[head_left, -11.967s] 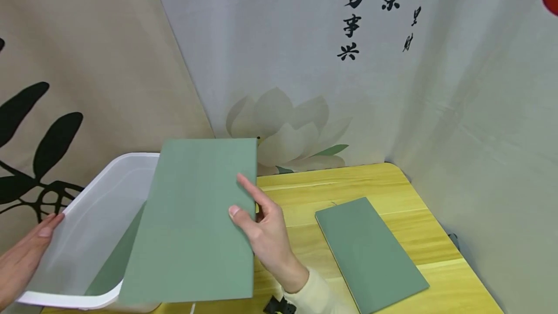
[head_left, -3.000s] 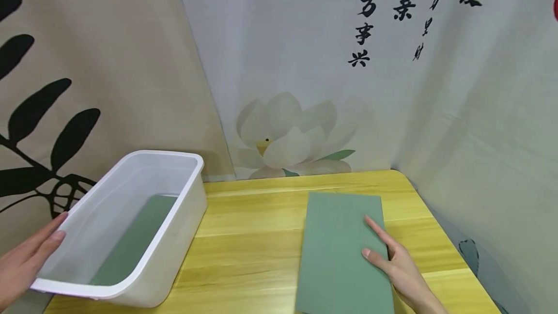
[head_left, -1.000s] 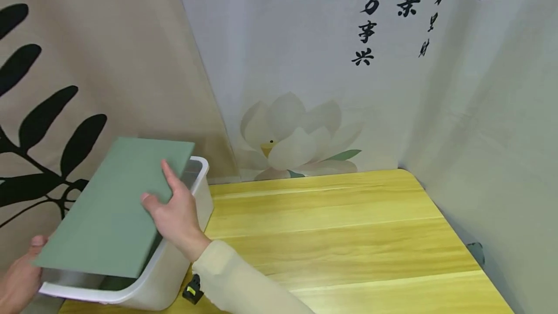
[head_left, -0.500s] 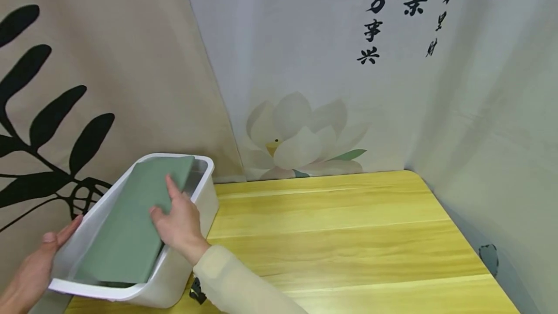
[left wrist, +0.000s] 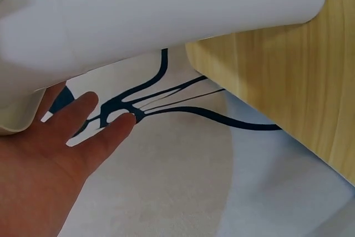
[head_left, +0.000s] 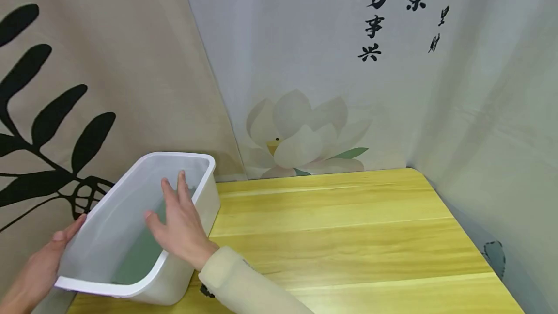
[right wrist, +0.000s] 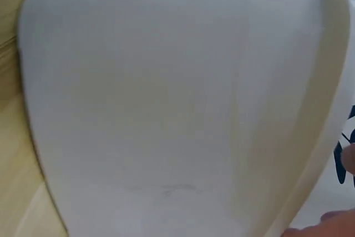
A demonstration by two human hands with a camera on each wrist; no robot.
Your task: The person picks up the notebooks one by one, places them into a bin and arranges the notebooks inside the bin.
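A white plastic bin [head_left: 207, 212] stands at the left of the table, with green notebooks [head_left: 139, 260] lying flat on its floor. My right hand [head_left: 185, 234] is over the bin's right rim, fingers spread and holding nothing; it partly covers the notebooks. In the right wrist view the bin's outer wall [right wrist: 155, 104] fills most of the picture, and fingers [right wrist: 330, 227] show at the lower right corner. My left hand [head_left: 45, 265] rests against the bin's left rim, fingers extended. The left wrist view shows that hand [left wrist: 61, 159] with loosely spread fingers beside the bin's underside [left wrist: 166, 9].
The yellow wooden table [head_left: 348, 236] extends to the right of the bin. Behind it hangs a pale cloth [head_left: 314, 62] with a flower and black characters. A beige cloth [head_left: 131, 62] with dark leaves hangs on the left, close to the bin.
Twelve seconds ago one notebook was in my right hand and another lay on the table. The last notebook was carried left, lowered into the bin and let go; my right fingers have spread.
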